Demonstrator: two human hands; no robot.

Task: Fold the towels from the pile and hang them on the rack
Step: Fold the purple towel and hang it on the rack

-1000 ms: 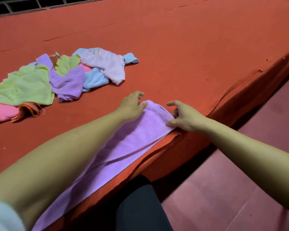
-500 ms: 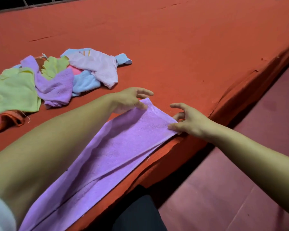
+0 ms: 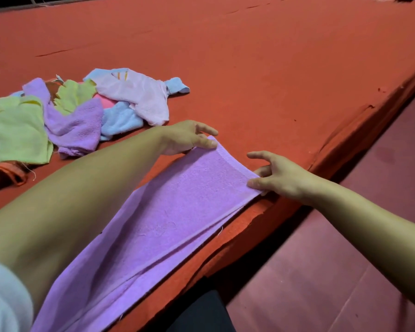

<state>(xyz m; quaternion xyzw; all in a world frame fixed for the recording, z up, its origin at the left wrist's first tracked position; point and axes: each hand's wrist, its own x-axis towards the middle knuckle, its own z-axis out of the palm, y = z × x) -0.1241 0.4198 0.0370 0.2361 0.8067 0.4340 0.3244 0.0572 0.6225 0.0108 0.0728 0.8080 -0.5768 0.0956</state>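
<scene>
I see the red table (image 3: 261, 68) carrying a folded purple towel (image 3: 153, 226) along its near edge, long axis running from my body away toward the far right, and a loose pile (image 3: 77, 111) of towels lying well to its left. My left hand (image 3: 185, 137) pinches the towel's far-left corner; my right hand (image 3: 280, 176) pinches the far-right corner, other fingers spread.

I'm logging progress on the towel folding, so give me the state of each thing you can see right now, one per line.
Purple towel: folded lengthwise into a long strip, lying along the table edge, far end held at both corners.
Left hand: pinches the far left corner.
Right hand: pinches the far right corner.
Towel pile: crumpled, unfolded, mixed colours, apart from the purple towel.
Red table cover: spread over the table, torn near the right edge.
</scene>
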